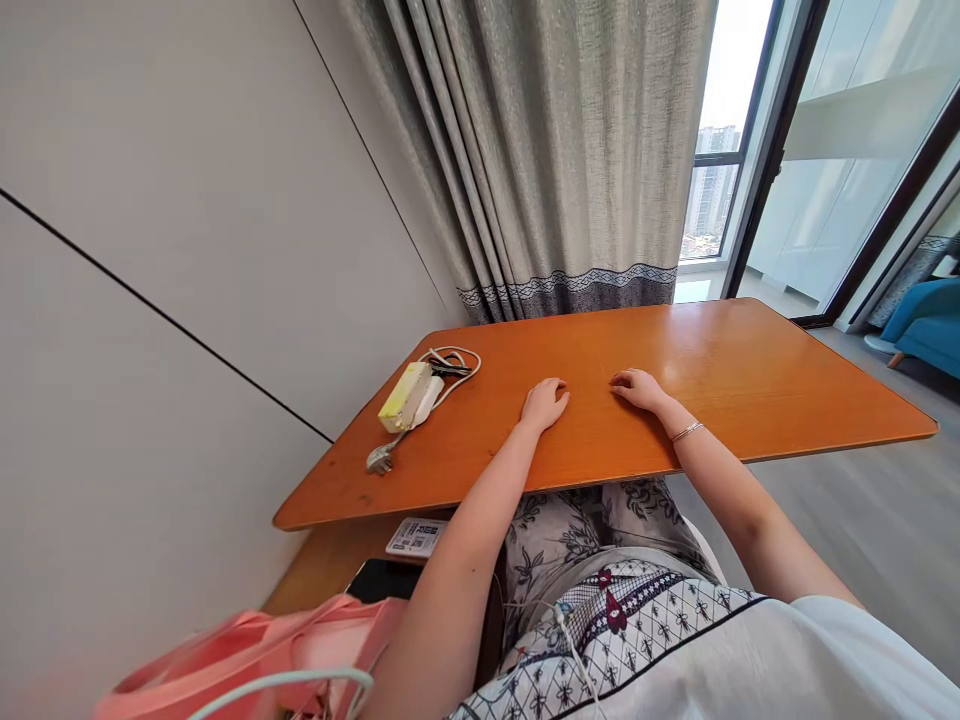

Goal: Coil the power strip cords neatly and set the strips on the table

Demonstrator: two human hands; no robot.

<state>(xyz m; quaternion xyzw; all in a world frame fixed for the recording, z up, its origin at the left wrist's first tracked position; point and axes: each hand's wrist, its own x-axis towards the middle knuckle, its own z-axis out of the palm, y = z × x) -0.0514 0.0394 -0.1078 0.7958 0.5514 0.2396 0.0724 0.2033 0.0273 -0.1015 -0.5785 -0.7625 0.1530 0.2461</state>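
Note:
My left hand (545,404) rests on the orange-brown wooden table (585,345), palm down. Its fingers are slightly bent, with a small gap beside the thumb, and nothing is in it. A short way to the right, my right hand (637,389) lies on the same tabletop, loosely curved and holding nothing, a bracelet (687,431) round its wrist. Nearest to the left hand is a white power strip (428,402) beside a yellow-topped block (405,396). A white cable (472,365) loops behind them, and a grey plug (380,459) lies in front.
Below the table's left edge are a white label or card (416,537), a dark flat object (384,580) and a pink bag (300,650). A wall (187,250) borders the left side. Behind hangs a grey curtain (585,150); a blue sofa (930,325) stands far right.

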